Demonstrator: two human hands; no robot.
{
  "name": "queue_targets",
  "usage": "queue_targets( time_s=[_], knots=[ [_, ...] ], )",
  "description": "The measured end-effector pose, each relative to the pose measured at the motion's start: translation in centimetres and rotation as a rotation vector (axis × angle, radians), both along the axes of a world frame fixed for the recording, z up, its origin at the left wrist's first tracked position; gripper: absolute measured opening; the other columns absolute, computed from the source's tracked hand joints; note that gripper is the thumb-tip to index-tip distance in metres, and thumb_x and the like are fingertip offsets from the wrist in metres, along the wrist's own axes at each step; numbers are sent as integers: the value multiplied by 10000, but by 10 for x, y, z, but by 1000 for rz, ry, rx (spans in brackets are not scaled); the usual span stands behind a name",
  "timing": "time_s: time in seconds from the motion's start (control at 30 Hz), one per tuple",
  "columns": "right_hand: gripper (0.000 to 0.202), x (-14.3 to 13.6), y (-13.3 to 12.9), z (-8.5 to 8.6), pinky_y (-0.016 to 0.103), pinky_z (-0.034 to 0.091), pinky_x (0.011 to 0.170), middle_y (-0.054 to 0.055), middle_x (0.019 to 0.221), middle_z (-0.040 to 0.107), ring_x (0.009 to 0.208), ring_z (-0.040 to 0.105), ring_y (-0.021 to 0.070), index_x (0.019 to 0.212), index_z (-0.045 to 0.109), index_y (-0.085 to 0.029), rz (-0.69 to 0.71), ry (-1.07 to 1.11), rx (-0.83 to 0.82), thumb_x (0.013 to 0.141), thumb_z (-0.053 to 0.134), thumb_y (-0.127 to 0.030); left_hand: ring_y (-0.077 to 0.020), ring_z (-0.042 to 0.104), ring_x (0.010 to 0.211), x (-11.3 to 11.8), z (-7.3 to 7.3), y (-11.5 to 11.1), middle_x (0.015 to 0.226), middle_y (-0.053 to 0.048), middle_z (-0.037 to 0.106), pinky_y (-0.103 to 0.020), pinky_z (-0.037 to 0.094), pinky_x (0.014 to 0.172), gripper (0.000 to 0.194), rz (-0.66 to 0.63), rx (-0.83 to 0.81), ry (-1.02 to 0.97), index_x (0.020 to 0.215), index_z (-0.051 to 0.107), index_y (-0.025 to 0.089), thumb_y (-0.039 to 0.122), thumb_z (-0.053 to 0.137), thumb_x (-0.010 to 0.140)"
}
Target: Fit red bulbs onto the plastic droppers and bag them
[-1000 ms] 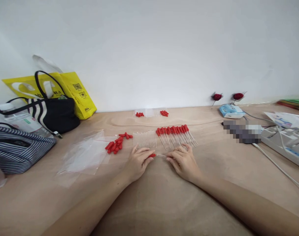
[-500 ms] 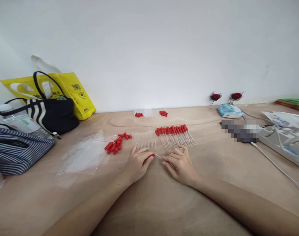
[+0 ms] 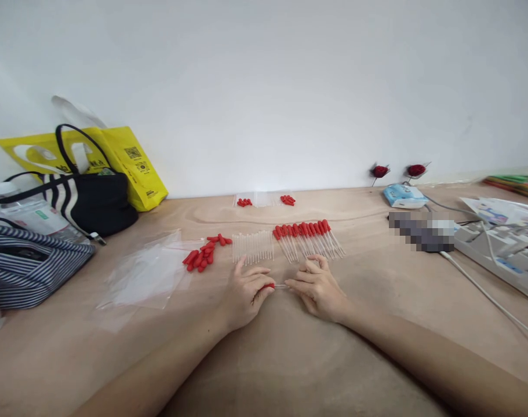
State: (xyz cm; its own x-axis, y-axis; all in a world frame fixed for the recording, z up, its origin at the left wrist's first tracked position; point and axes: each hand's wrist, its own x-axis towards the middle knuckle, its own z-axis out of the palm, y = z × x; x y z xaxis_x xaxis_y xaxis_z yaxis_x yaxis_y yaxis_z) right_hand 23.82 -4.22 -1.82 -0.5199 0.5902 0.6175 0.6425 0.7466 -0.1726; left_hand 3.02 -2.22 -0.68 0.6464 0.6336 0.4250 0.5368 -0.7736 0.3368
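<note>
- Right in front of me, the left hand is closed in a pinch around one red bulb, most of it hidden by the fingers.
- The right hand has its fingertips closed on one thin clear tube.
- Bulb and tube sit between the two hands, above or on the table (I can't tell which), their long axis running left to right. The bulb is nearer the left hand, and the tube's far end disappears into the right; how deep it goes into the bulb, I can't see.
- Just beyond the left hand lies one row of bare tubes, over ten, too fine to count.
- Past the right hand, red-topped tubes slant in another row, roughly eleven, overlapping.
- Off to the left, about a dozen loose bulbs lie beside clear plastic bags.
- Two roses stand by the wall.
</note>
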Motion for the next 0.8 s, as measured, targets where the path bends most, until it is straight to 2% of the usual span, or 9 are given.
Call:
queue_targets(
  time_s=[0.37, 0.6, 0.7, 0.8],
  knots=[
    [212, -9, -4, 1, 340, 242, 770, 8, 642, 565, 703, 413, 138, 811, 615, -187, -12, 16, -92, 846, 409, -219, -153, 629, 833, 3, -4, -2, 736, 7, 685, -464, 62, 1047, 158, -57, 157, -70, 771, 588, 203, 234, 446, 833],
    [215, -8, -2, 4, 341, 240, 777, -1, 637, 579, 691, 412, 133, 847, 629, -201, 7, 53, -151, 858, 418, -242, -171, 608, 894, -1, 0, 1, 756, 21, 693, -485, 10, 1042, 155, -30, 58, -1, 789, 602, 224, 257, 460, 842],
    [196, -6, -1, 7, 350, 221, 808, -3, 707, 611, 732, 439, 132, 899, 641, -230, 13, 20, -129, 849, 460, -286, -180, 574, 967, -8, 3, 4, 810, 39, 693, -491, 0, 1032, 125, 17, 20, 67, 828, 607, 249, 261, 483, 837],
    [189, -5, -3, 9, 342, 218, 773, 6, 741, 616, 747, 451, 135, 909, 652, -251, -16, -40, -88, 835, 482, -289, -188, 542, 1012, -12, 4, 5, 892, 45, 682, -494, 12, 1023, 136, 40, 31, 119, 855, 619, 285, 279, 484, 840]
  ],
)
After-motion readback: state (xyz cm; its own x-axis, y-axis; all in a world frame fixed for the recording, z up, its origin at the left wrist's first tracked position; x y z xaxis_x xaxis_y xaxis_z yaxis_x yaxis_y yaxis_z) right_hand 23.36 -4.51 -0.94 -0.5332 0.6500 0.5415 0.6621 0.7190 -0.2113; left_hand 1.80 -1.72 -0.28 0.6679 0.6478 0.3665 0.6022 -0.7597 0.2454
